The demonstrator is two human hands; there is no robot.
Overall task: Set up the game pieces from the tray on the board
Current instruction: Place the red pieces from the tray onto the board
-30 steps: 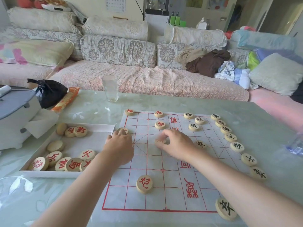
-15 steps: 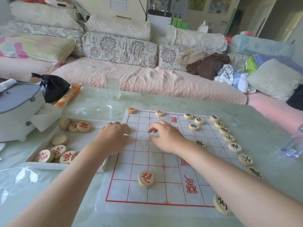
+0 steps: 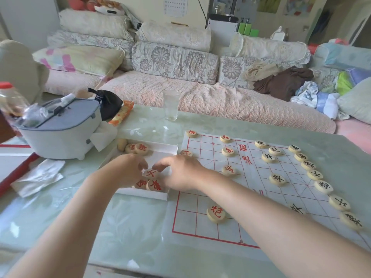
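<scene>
Hovering over the near end of the white tray (image 3: 144, 195), our left grip (image 3: 128, 171) and right grip (image 3: 181, 173) meet, fingertips almost touching, above a red-marked piece (image 3: 150, 173). We see the right grip released, its fingers loosely extended toward that piece. The left grip's fingers curl downward, and we cannot tell whether they grasp anything. Two neighbouring pieces (image 3: 154, 185) lie just nearer to us in the tray, partly hidden by the hands, and a far cluster (image 3: 138, 148) sits at its far end. The tray rests on the pale green surface (image 3: 60, 217), just beside the left edge of the board (image 3: 200, 229). On the board we find several red pieces (image 3: 227, 151) spread over its left half, while black-marked pieces (image 3: 321, 186) line its right side. A clear tumbler (image 3: 171, 105) stands on the surface beyond the board.
</scene>
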